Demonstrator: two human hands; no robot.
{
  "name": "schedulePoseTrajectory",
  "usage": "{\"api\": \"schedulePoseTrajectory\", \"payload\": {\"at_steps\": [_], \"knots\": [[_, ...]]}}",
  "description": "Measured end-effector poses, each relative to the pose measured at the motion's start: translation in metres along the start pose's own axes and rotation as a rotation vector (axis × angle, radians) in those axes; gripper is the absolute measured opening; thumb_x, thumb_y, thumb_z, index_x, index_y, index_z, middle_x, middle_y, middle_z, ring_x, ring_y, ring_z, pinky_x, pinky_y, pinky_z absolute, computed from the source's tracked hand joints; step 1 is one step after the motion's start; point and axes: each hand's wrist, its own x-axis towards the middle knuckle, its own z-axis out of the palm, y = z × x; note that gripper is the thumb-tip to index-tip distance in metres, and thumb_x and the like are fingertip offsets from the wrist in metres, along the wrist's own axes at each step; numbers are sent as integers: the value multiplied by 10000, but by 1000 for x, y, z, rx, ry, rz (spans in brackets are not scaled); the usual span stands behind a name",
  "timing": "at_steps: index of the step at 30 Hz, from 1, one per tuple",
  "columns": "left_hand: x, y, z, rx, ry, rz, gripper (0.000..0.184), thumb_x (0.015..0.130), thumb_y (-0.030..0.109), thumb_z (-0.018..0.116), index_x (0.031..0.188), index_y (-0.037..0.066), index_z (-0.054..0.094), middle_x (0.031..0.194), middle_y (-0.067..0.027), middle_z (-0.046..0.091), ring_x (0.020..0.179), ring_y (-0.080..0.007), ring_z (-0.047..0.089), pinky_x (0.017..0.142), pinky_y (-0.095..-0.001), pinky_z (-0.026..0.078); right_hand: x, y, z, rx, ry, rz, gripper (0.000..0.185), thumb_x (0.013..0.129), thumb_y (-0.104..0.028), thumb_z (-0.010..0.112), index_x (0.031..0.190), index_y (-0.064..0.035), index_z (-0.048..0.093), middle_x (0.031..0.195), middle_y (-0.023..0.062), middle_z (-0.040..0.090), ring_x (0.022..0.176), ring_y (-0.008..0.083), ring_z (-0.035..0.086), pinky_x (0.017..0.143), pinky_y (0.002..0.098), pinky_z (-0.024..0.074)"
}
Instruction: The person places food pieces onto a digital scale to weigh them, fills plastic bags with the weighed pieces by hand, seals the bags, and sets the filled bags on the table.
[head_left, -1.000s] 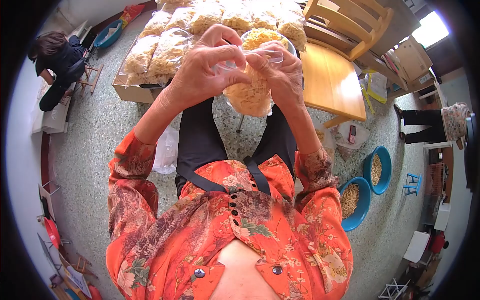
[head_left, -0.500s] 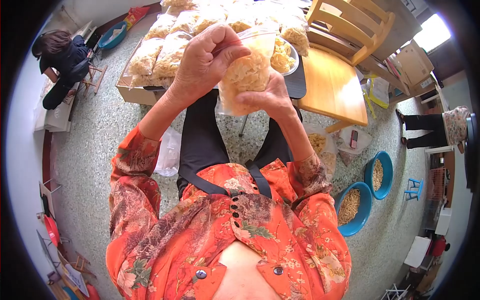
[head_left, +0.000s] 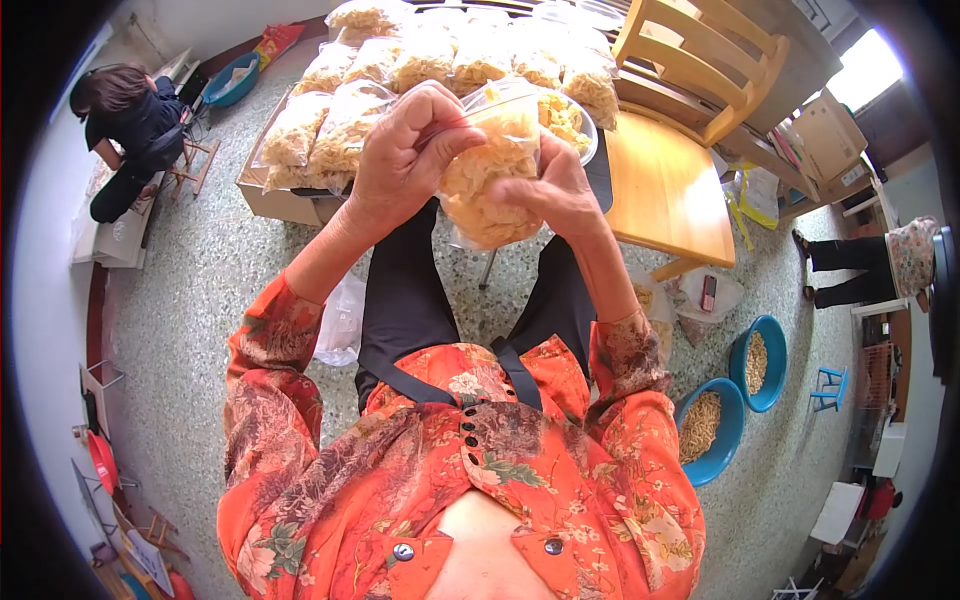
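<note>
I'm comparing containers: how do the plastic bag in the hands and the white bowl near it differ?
The plastic bag is held up by the left hand and right hand; the white bowl rests on the table. The bag's film is clear and creased; the bowl shows a smooth, curved rim. Both hold yellowish pieces.
</note>
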Motion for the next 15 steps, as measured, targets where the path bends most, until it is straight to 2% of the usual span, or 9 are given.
{"api": "schedulePoseTrajectory", "payload": {"at_steps": [2, 5, 6, 9, 11, 13, 15], "knots": [[2, 6, -3, -1, 15, 12, 172, 903, 41, 728, 886, 21, 558, 859, -8, 567, 774, -50, 513, 684, -198, 458, -2, 4, 2, 370, -111, -147, 788, 663, -189, 940, 1307, 30, 543, 1193, 98, 671, 1069, 161, 658, 942, 320, 533], [9, 6, -5, -90, 99, 9, 181, 899, 29, 726, 897, 23, 545, 859, -16, 569, 763, -58, 516, 680, -203, 457, -13, 29, 6, 349, -47, -27, 821, 669, -162, 928, 1339, 44, 499, 1224, 103, 653, 1110, 172, 646, 968, 330, 526], [10, 0, -6, -77, 109, -8, 181, 900, 24, 723, 909, 24, 542, 867, -20, 569, 766, -57, 520, 678, -202, 455, -12, 35, 9, 376, -9, 23, 773, 684, -128, 910, 1319, 57, 509, 1214, 108, 659, 1100, 178, 652, 967, 341, 530], [10, -5, -10, 7, 95, 12, 179, 906, 15, 713, 929, 25, 536, 883, -22, 568, 773, -54, 524, 678, -197, 450, -11, 36, 8, 321, 56, 93, 762, 695, -132, 902, 1319, 59, 508, 1214, 110, 659, 1095, 179, 654, 969, 352, 532], [10, -2, -14, 81, 79, 52, 177, 911, 10, 706, 937, 26, 532, 893, -19, 567, 777, -52, 525, 679, -192, 448, -12, 40, 12, 292, 55, 72, 741, 717, -144, 891, 1319, 58, 511, 1223, 115, 658, 1111, 186, 650, 979, 365, 528], [12, 4, -14, -44, 113, 34, 172, 910, 8, 706, 942, 28, 539, 882, -13, 557, 764, -58, 524, 683, -189, 446, -12, 41, 27, 772, 68, -120, 725, 746, -141, 867, 1340, 52, 499, 1248, 117, 648, 1133, 197, 642, 986, 371, 522], [13, 7, -12, -54, 118, 55, 164, 910, 6, 705, 979, 28, 558, 874, -7, 545, 758, -57, 509, 680, -188, 440, -17, 46, 36, 831, 38, -92, 730, 769, -137, 850, 1371, 38, 477, 1263, 110, 639, 1144, 206, 637, 987, 364, 519]]}}
